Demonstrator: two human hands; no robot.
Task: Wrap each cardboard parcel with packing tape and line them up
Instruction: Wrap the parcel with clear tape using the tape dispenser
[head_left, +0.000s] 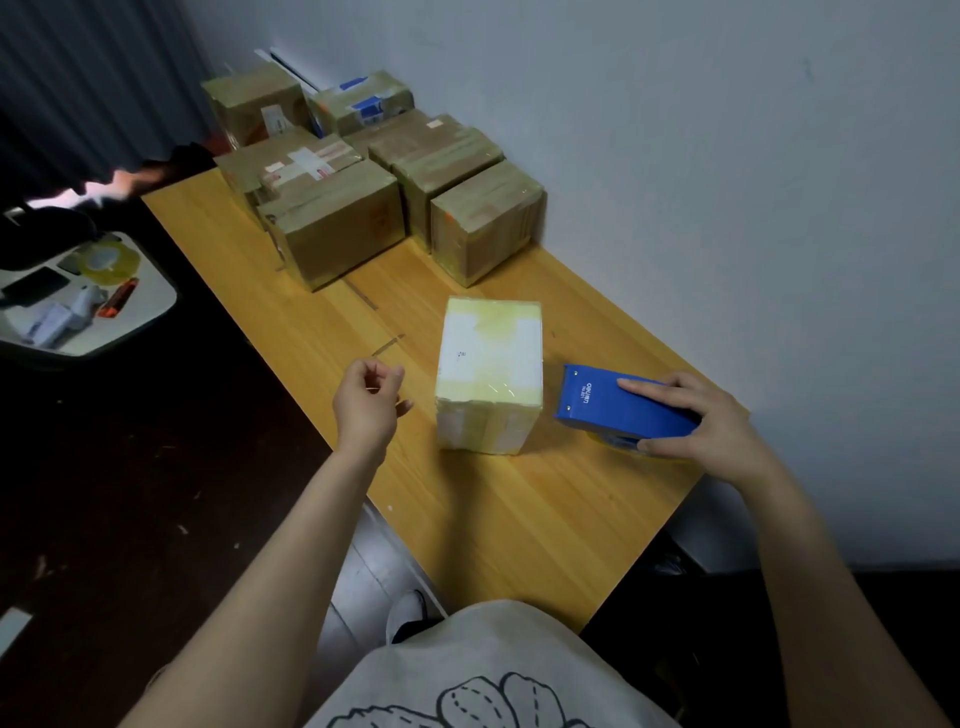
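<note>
the wooden table (519, 519) is holding everything; the left hand (370, 405) is hanging just over it with fingers curling loosely, and nothing is showing inside it; the right hand (719, 423) is gripping the blue tape dispenser (618, 402), with fingers lying along the top and the thumb tucking in at the near side; the dispenser is sitting low on the table, just beside the white parcel (488, 374); that parcel is standing upright between the two hands, and shiny yellowish tape is covering its top and sides; i am guessing the wrapping is almost finished; to do this bit well, the left hand should be pressing flat on the parcel so it is not sliding while the right hand is pulling tape tight and smooth; any loose end needs rubbing down; then both hands should be holding the parcel by its sides; far past the hands, the brown parcels (337, 228) are waiting in rows by the wall; the white one should be going next to the nearest of them, edges matching.
</note>
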